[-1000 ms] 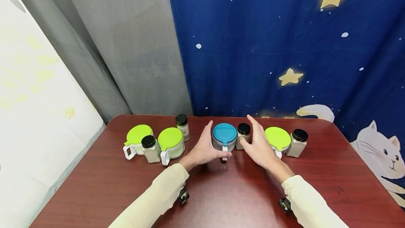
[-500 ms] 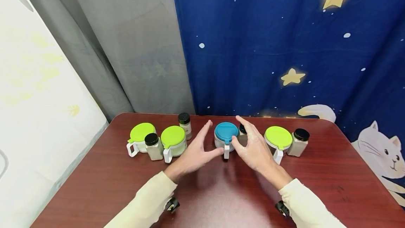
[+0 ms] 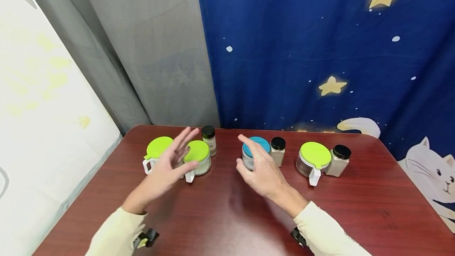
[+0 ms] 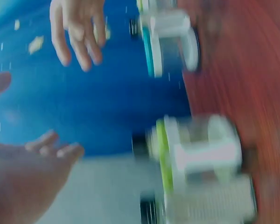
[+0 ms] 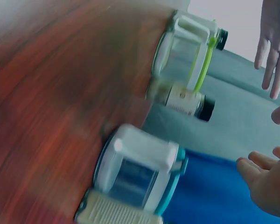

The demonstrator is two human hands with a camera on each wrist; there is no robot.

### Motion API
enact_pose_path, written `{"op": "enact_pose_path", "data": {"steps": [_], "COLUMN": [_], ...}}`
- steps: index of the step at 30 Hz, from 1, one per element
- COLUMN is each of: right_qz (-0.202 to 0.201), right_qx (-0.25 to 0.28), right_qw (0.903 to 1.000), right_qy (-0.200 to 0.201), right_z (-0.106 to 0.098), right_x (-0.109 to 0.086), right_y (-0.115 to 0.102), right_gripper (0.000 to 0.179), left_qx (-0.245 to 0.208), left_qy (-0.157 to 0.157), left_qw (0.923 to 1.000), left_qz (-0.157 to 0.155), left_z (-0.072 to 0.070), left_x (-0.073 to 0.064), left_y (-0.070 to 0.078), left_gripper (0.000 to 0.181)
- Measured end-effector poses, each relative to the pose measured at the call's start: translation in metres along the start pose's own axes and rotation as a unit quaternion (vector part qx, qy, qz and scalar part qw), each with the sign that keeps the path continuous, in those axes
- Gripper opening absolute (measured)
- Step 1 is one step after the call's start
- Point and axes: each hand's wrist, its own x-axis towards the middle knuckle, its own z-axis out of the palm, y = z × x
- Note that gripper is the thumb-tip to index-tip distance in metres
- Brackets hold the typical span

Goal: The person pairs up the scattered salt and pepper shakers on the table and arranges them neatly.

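Observation:
My left hand (image 3: 164, 173), fingers spread, is raised in front of the two left jars with green lids. It partly covers the outer green-lidded jar (image 3: 157, 147); the inner green-lidded jar (image 3: 200, 154) shows beside its fingertips. My right hand (image 3: 264, 175) hovers in front of the blue-lidded jar (image 3: 262, 144), hiding its handle in the head view. That white handle (image 5: 144, 147) appears in the right wrist view. Neither hand holds anything. A square black-capped jar (image 3: 277, 154) stands beside the blue-lidded one. The left wrist view is blurred.
A black-capped spice bottle (image 3: 210, 142) stands behind the inner left jar. Farther right are another green-lidded jar (image 3: 314, 156) and a black-capped jar (image 3: 339, 161). All stand near the back of the reddish-brown table (image 3: 220, 216), before blue and grey curtains.
My left hand has moved left, away from the blue-lidded jar to the left green-lidded jars. My right hand has shifted left, across the blue-lidded jar. The jars stay in place.

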Motion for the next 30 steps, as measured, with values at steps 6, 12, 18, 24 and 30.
{"op": "enact_pose_path", "data": {"steps": [6, 12, 18, 24, 30], "right_qz": [-0.012, -0.023, -0.099, -0.162, -0.189], "right_qx": [0.006, 0.005, -0.096, -0.246, -0.285], "right_qw": [0.9997, 0.9974, 0.9804, 0.9413, 0.9321], "right_qy": [-0.021, -0.069, -0.141, -0.166, -0.118], "right_z": [0.026, 0.060, 0.102, 0.138, 0.150], "right_x": [0.011, 0.026, 0.048, 0.062, 0.062], "right_y": [-0.015, -0.038, -0.061, -0.069, -0.061], "right_gripper": [0.060, 0.058, 0.057, 0.054, 0.045], "left_qx": [-0.108, -0.151, -0.151, 0.001, 0.180], "left_qy": [-0.032, 0.034, 0.069, 0.089, 0.018], "left_qw": [0.9921, 0.9861, 0.9861, 0.9819, 0.9685], "left_qz": [0.057, 0.059, -0.016, -0.167, -0.172], "left_z": [-0.059, -0.099, -0.135, -0.149, -0.142], "left_x": [-0.017, -0.033, -0.045, -0.041, -0.037], "left_y": [-0.012, -0.027, -0.058, -0.094, -0.108], "left_gripper": [0.073, 0.064, 0.053, 0.053, 0.048]}}
